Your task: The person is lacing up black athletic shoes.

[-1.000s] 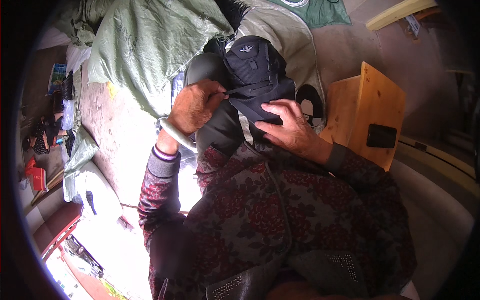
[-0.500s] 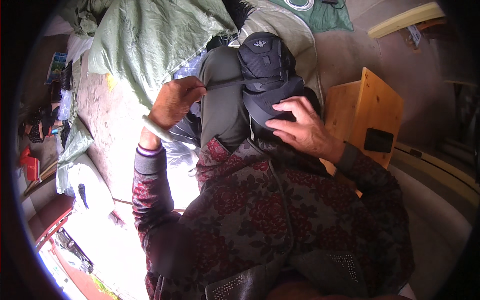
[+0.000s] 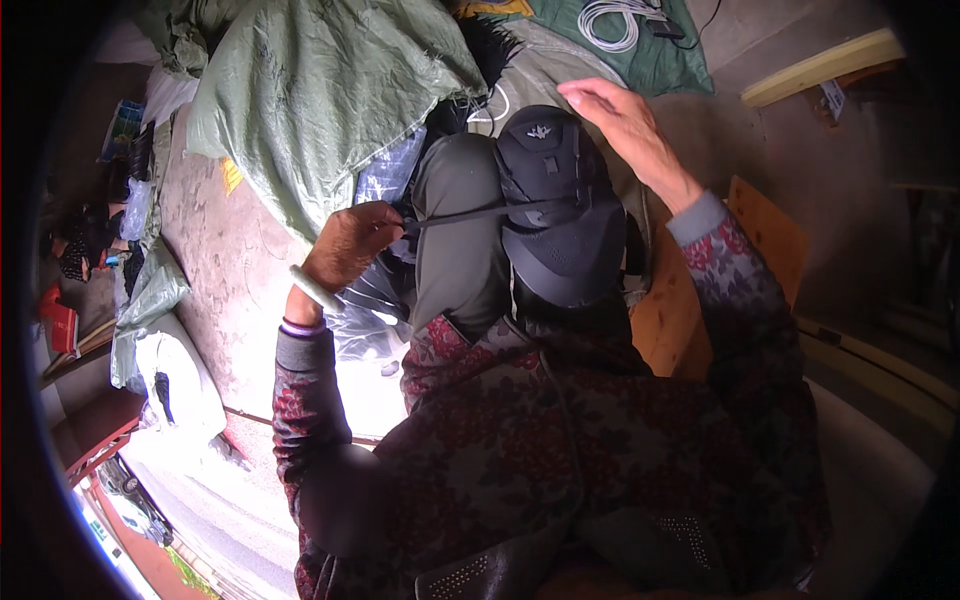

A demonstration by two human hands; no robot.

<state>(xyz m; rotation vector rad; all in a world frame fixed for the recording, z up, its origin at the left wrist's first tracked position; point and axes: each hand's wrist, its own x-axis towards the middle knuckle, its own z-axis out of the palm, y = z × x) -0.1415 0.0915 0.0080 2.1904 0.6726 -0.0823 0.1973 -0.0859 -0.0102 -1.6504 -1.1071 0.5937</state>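
No wording can be read. A small pale emblem [image 3: 539,131] stands on the black cap [image 3: 562,232]; the white tag [image 3: 832,96] by the yellow beam [image 3: 822,68] is too small to make out.

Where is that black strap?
In the head view's upper middle, the black strap runs from the left hand over the left leg to the black item beside it.

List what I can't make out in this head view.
- Head view: dark strap's tip, hidden by the left hand.
- Head view: underside of the black strapped item, hidden by its own upper side.
- Head view: middle of the wooden furniture, hidden by the right sleeve.
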